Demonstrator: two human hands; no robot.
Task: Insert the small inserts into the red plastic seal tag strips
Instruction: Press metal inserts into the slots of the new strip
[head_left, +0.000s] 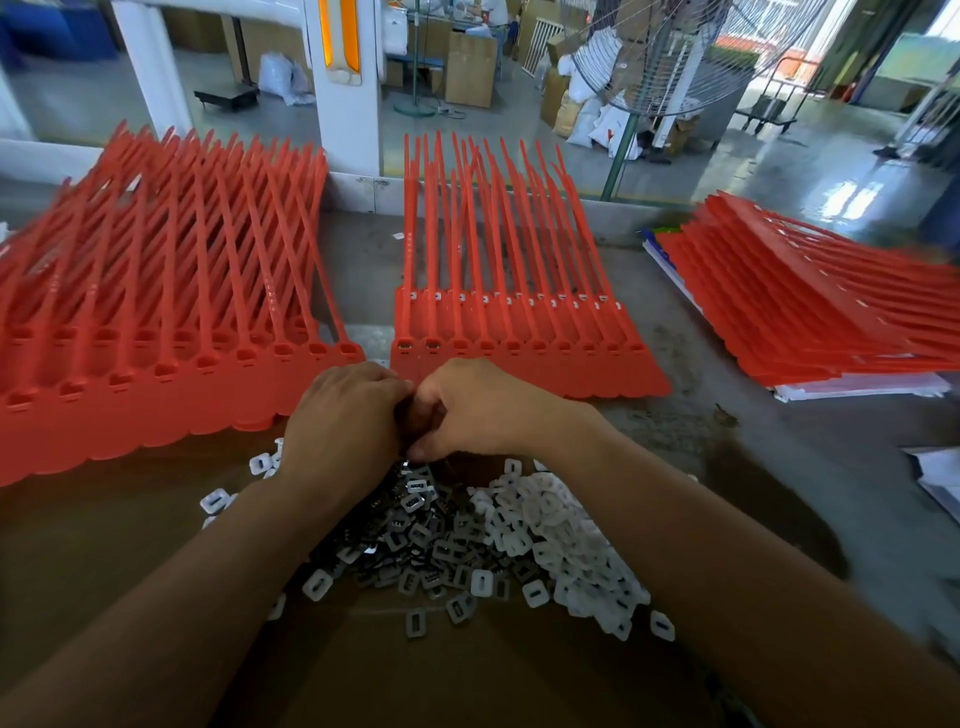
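Factory floor fills the background, with cartons, sacks, a white pillar (343, 104) and a big wire-guarded fan (675, 52). Nearer lies the grey surface (727, 467), which carries three lots of red seal tag strips. The left stack (156, 312) is the largest. The middle strip set (519, 374) is straight ahead and the right stack (805, 312) lies well apart. Each is layered, so single strips cannot be counted. The middle set's front row shows roughly ten socket heads side by side. That row runs left to right and the tails point away from the person.

A brown cardboard sheet (130, 545) lies under the person's forearms. It holds two heaps of small inserts, the dark grey inserts (415, 540) and the white inserts (561, 530). The two heaps touch, and both have far too many pieces to count.

The left hand (343, 415) and right hand (478, 410) meet knuckle to knuckle. They are over the far edge of the dark heap, just short of the middle set's near left corner. Both have curled fingers, but the fingertips are hidden, so I cannot tell whether either grip holds an insert.

The next move likely turns on one relation. The nearest sockets lie directly beyond the hands, at the left end of the front row, so an insert would travel forward and slightly right. The right hand is marginally nearer. Whether those sockets are already filled is too small to tell.
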